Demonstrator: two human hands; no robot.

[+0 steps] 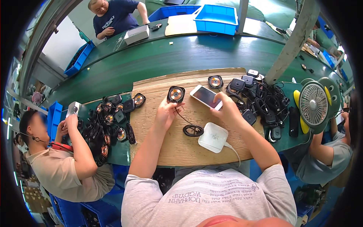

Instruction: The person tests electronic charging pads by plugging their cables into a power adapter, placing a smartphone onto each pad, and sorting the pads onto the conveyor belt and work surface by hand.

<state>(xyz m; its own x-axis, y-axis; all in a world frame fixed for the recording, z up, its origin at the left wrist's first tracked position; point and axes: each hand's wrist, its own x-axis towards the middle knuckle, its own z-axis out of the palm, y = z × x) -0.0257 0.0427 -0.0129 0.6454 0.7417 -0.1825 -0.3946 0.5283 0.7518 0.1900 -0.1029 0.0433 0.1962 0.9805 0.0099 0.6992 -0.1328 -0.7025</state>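
My left hand (165,114) grips a small square black wireless charger (176,94) by its lower edge, its round copper-coloured coil showing. From it a thin black cable runs down to a coiled bundle (193,131) on the cardboard sheet (155,85). Just to the right, my right hand (228,108) is closed on a white smartphone (203,94) with a dark screen, tilted beside the charger. Below the phone lies a white rounded-square pad (213,137) with a white cable. Another coil-faced charger (215,81) rests near the cardboard's far edge.
Heaps of black chargers and cables lie left (107,125) and right (264,98). A fan (313,104) stands at the right. Beyond runs a green conveyor belt (151,56), with a blue bin (216,19) at the back. Co-workers sit on both sides; another person stands across.
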